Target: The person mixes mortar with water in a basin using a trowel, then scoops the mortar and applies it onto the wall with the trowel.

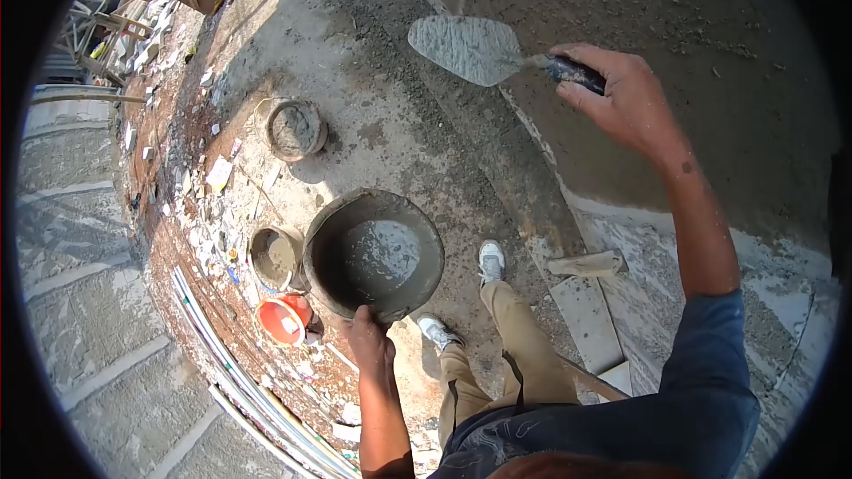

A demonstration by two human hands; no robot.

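Observation:
My right hand (626, 98) is closed around the dark handle of a trowel (469, 49), its broad blade coated with grey mortar and pointing left. Behind the trowel rises a wall (674, 18) with wet-looking grey plaster, rough at the top and smoother lower down. In my left hand (368, 337) is the near rim of a wide, dark mortar pan (328, 257), held out in front of me above the ground. A thin wet layer of grey mortar covers part of the pan's bottom.
Two buckets with grey mix, one farther off (297, 130) and one nearer (275, 257), stand left of the pan. Close by is an orange bucket (282, 321). Rubble and long pipes (231, 355) line the left. A wooden float (587, 263) lies by the wall base.

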